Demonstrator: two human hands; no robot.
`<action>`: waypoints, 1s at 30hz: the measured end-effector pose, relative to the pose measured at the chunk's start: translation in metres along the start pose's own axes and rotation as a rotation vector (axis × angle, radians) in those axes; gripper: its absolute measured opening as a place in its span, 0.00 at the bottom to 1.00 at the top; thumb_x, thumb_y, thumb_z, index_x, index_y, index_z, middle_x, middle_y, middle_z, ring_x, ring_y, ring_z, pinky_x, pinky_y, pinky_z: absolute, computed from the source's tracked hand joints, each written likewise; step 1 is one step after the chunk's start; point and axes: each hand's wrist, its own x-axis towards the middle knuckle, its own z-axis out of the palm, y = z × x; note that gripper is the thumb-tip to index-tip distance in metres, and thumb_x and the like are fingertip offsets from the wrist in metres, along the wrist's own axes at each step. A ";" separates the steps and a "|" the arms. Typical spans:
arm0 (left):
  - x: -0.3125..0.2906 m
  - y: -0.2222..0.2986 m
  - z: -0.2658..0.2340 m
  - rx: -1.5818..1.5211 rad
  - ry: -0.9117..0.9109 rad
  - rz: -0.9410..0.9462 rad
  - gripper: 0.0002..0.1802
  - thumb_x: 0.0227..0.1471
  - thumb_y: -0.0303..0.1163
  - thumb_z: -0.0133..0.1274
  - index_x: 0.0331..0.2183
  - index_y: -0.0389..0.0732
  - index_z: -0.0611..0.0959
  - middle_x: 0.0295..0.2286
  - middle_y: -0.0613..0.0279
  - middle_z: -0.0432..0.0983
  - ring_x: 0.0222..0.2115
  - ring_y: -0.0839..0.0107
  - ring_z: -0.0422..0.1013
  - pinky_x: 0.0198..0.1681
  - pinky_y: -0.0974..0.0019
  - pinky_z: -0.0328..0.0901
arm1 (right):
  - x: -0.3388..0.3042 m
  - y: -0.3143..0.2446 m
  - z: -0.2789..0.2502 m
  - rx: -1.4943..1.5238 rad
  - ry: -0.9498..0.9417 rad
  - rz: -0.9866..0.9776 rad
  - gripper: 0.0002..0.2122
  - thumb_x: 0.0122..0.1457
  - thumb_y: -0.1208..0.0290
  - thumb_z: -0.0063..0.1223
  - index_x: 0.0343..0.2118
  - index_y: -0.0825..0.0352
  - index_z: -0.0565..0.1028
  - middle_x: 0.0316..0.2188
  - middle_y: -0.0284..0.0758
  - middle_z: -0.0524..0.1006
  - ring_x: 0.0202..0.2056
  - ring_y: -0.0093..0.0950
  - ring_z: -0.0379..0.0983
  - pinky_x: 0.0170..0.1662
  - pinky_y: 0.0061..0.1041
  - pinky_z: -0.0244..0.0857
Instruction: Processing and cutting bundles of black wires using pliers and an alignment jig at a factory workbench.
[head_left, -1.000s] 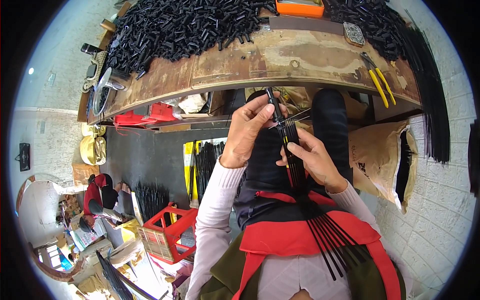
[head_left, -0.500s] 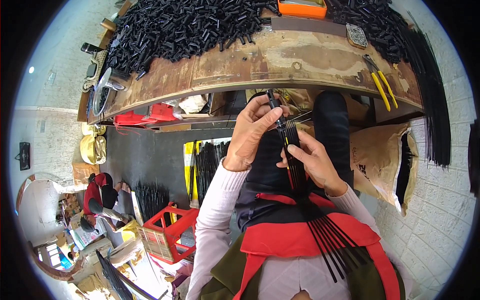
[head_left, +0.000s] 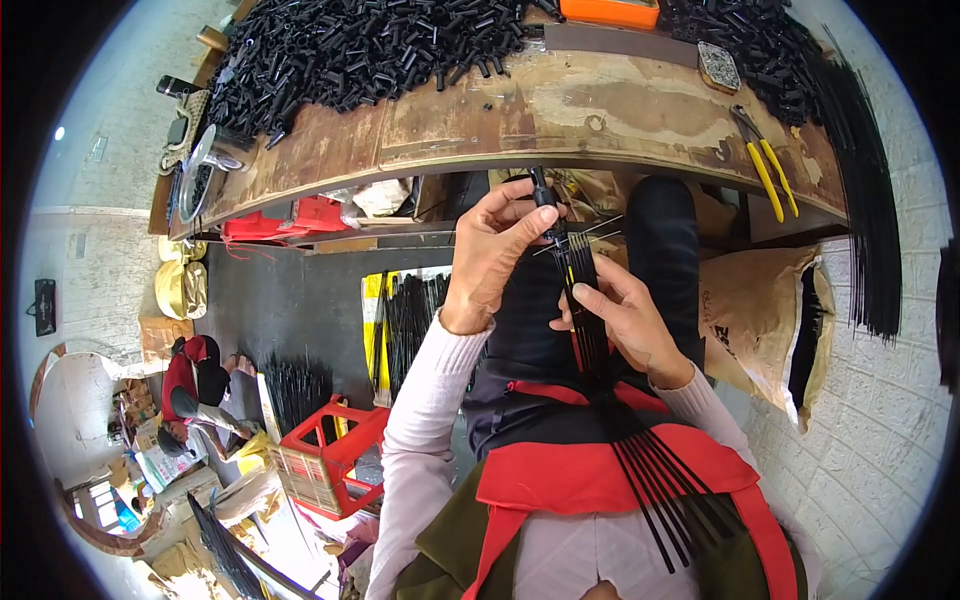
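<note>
Between thumb and fingers, my left hand [head_left: 485, 255] grips a black tubular plastic fitting [head_left: 541, 190], its top end standing out above the fingers. Just below it, my right hand [head_left: 628, 318] is closed around a bundle of thin black rods [head_left: 655, 460] that look like umbrella ribs. Their upper ends meet near the fitting; whether they are joined to it I cannot tell. The lower ends fan out over my red apron [head_left: 560, 470]. Thin wire-like ends stick out sideways between the hands.
The wooden bench [head_left: 450, 130] ahead carries a heap of black plastic tubes [head_left: 370, 60], yellow-handled pliers [head_left: 765, 165] and an orange tray [head_left: 610, 12]. Black rods [head_left: 860, 200] hang off its right end. A red crate [head_left: 335, 455] stands left; a person [head_left: 195, 385] works beyond it.
My left hand has shifted slightly left with the fitting, and the thin wire ends between the hands show more plainly. The right hand keeps its grip on the rods.
</note>
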 end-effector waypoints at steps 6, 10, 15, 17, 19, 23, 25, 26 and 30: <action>-0.001 -0.001 -0.007 -0.119 -0.112 -0.097 0.25 0.50 0.31 0.63 0.50 0.38 0.77 0.35 0.57 0.82 0.37 0.73 0.77 0.40 0.73 0.69 | 0.000 0.000 -0.001 0.022 -0.006 0.011 0.16 0.65 0.72 0.48 0.54 0.70 0.66 0.34 0.35 0.73 0.35 0.23 0.72 0.46 0.36 0.74; -0.002 -0.006 -0.006 -0.114 -0.098 -0.071 0.22 0.52 0.29 0.62 0.48 0.36 0.78 0.37 0.56 0.81 0.38 0.73 0.77 0.42 0.72 0.69 | 0.000 0.000 0.000 0.028 -0.001 -0.009 0.17 0.65 0.72 0.48 0.56 0.69 0.65 0.34 0.35 0.73 0.35 0.23 0.72 0.46 0.37 0.74; -0.010 -0.003 0.002 -0.021 -0.039 0.007 0.24 0.52 0.28 0.61 0.51 0.33 0.75 0.39 0.53 0.80 0.41 0.69 0.77 0.47 0.67 0.70 | -0.002 0.000 0.005 0.024 0.039 -0.007 0.18 0.65 0.73 0.49 0.56 0.69 0.65 0.34 0.35 0.73 0.35 0.23 0.72 0.46 0.36 0.75; -0.012 0.000 0.004 -0.158 0.016 -0.118 0.27 0.53 0.26 0.59 0.54 0.31 0.71 0.41 0.50 0.79 0.43 0.66 0.76 0.50 0.65 0.68 | -0.003 0.000 0.004 0.023 0.059 -0.009 0.18 0.65 0.73 0.49 0.56 0.69 0.65 0.34 0.35 0.73 0.35 0.23 0.72 0.46 0.36 0.75; -0.020 -0.001 -0.004 -0.209 -0.028 -0.134 0.33 0.52 0.22 0.57 0.58 0.31 0.65 0.46 0.47 0.75 0.48 0.62 0.74 0.52 0.64 0.67 | -0.002 0.000 0.003 0.024 0.052 -0.006 0.18 0.65 0.73 0.49 0.56 0.70 0.66 0.34 0.35 0.73 0.35 0.23 0.72 0.46 0.36 0.75; -0.032 0.001 0.001 -0.221 -0.125 -0.006 0.40 0.46 0.13 0.52 0.61 0.33 0.60 0.52 0.43 0.70 0.55 0.58 0.67 0.56 0.62 0.65 | 0.000 0.001 0.002 0.013 0.039 -0.023 0.18 0.65 0.73 0.48 0.56 0.70 0.66 0.34 0.35 0.73 0.35 0.23 0.72 0.46 0.36 0.75; -0.032 0.004 0.002 -0.160 -0.083 0.031 0.41 0.44 0.11 0.51 0.61 0.34 0.60 0.53 0.42 0.68 0.57 0.58 0.65 0.57 0.62 0.64 | 0.000 0.000 0.003 0.017 0.034 -0.031 0.17 0.65 0.73 0.48 0.56 0.70 0.66 0.34 0.34 0.73 0.35 0.23 0.72 0.45 0.35 0.75; -0.029 0.002 -0.002 -0.171 -0.102 0.013 0.42 0.44 0.10 0.50 0.62 0.35 0.60 0.53 0.42 0.68 0.57 0.58 0.65 0.57 0.61 0.63 | 0.001 0.000 0.003 0.017 0.033 -0.031 0.17 0.65 0.73 0.48 0.56 0.70 0.66 0.34 0.34 0.73 0.35 0.23 0.72 0.45 0.35 0.75; -0.031 0.000 0.000 -0.215 -0.114 -0.006 0.44 0.43 0.10 0.54 0.62 0.35 0.61 0.52 0.44 0.70 0.55 0.59 0.68 0.56 0.63 0.65 | 0.002 0.001 0.001 0.004 0.026 -0.030 0.17 0.65 0.74 0.48 0.55 0.70 0.66 0.34 0.34 0.73 0.35 0.23 0.72 0.45 0.35 0.75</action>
